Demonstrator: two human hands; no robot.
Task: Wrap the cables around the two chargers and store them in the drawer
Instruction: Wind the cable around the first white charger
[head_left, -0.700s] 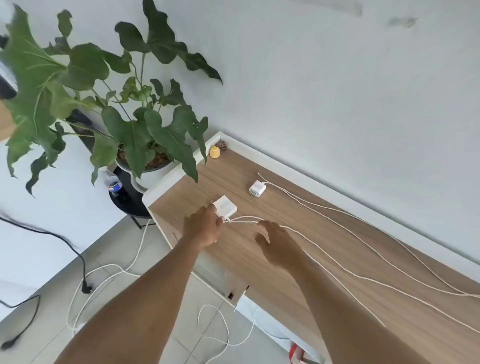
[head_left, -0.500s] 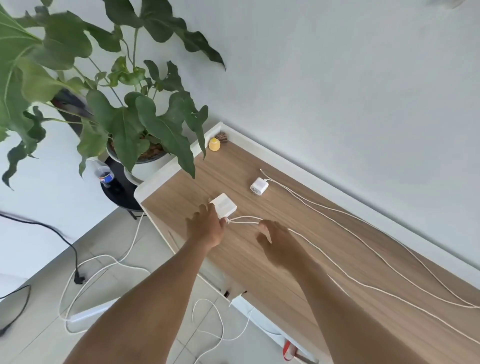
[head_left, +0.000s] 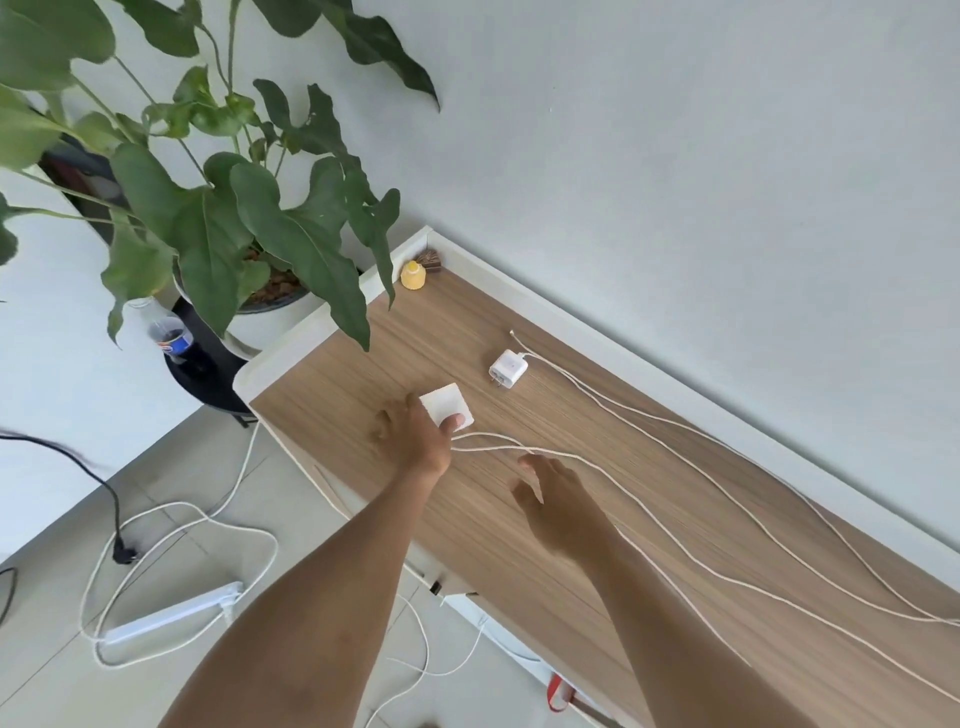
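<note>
Your left hand (head_left: 415, 436) rests on the wooden desk (head_left: 597, 467) with its fingers (head_left: 453, 422) laid over the near edge of the larger white charger (head_left: 445, 408); the thumb side is hidden, so you cannot tell whether they are clenched on it or only pressing it down. The charger lies flat, at about 11 o'clock from your right hand (head_left: 558, 506).

Your right hand hovers palm-down with its fingers (head_left: 530, 462) spread and released, holding nothing, just beside the charger's cable (head_left: 675, 540). That white cable leaves the charger from under your left hand, loops toward 3 o'clock, passes close to your right fingertips and trails off along the desk toward 4 o'clock.

The smaller white charger (head_left: 508, 368) sits apart from both hands, at about 1 o'clock from the larger one, prongs pointing toward you. Its own cable (head_left: 727, 447) (thinner-looking, though that may be distance) runs from its far side along the desk toward 4 o'clock, near the white back rim.

A small yellow object (head_left: 413, 275) stands in the desk's far corner at 12 o'clock from the left hand. A potted plant (head_left: 234, 208) leans over the desk's left end, and a white power strip (head_left: 171, 613) with loose cords lies on the floor at 8 o'clock.
</note>
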